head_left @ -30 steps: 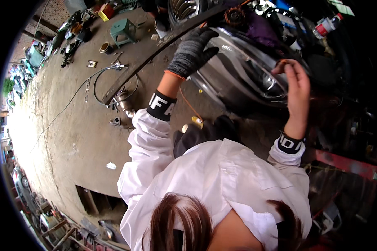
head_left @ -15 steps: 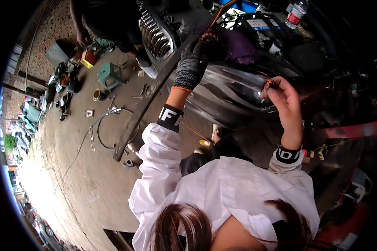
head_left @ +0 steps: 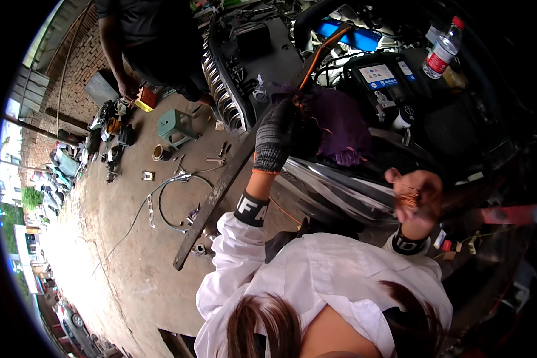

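A bundle of copper-coloured strands (head_left: 408, 197) is held in the bare right hand (head_left: 422, 200), whose fingers are loosely curled around it; the finger positions are blurred. The gloved left hand (head_left: 272, 140) is placed at a long dark bar (head_left: 222, 194), its fingers bent toward the orange cord (head_left: 322, 51) that is stretched along the bar's upper part; whether anything is gripped there cannot be told. Just beside that hand, a purple cloth (head_left: 340, 122) is draped above the grey lamp housing (head_left: 334, 185), with a battery (head_left: 379, 77) farther over.

The strands are judged light, springy and easily tangled, best taken by the whole bundle so that no loop is let slip. The bar is judged stiff and fairly heavy, and is better held around its broad middle than by one end. The cloth is probably soft and easily shifted; the lamp housing may be slick and easily scratched.
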{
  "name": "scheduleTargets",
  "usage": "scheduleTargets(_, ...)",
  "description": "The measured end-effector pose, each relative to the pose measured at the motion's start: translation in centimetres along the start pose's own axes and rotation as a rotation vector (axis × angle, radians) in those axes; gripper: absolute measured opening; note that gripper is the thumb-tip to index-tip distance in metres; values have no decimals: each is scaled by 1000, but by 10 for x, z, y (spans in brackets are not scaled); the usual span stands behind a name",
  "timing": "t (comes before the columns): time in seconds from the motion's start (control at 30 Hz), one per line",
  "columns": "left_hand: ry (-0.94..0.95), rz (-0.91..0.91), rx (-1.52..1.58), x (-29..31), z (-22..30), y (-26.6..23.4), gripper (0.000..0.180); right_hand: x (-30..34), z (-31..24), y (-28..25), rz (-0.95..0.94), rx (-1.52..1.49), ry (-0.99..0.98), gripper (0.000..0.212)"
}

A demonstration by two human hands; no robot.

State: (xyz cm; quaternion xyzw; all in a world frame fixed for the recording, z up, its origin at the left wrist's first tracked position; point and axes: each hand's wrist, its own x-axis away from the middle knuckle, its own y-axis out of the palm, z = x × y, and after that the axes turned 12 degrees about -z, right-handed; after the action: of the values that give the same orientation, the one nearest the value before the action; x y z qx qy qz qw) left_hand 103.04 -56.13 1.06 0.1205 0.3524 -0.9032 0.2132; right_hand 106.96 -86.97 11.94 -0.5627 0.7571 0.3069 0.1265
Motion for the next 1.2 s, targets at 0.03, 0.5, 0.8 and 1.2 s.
scheduleTargets(0.03,-43,20,110,1,-4,3,35,1,0,-5,15,-94,-66,22)
scheduleTargets(0.5,-47,-168,819,-19,11,4,24,32,-20,30,225,149,-303,16)
scheduleTargets(0.8,-133,8,957,-40,11,20,29,67,-13,66,514,498,-266,31)
scheduleTargets(1.2,2,-297,786,-50,-5,-10,29,84,-47,20,631,-191,-568,11)
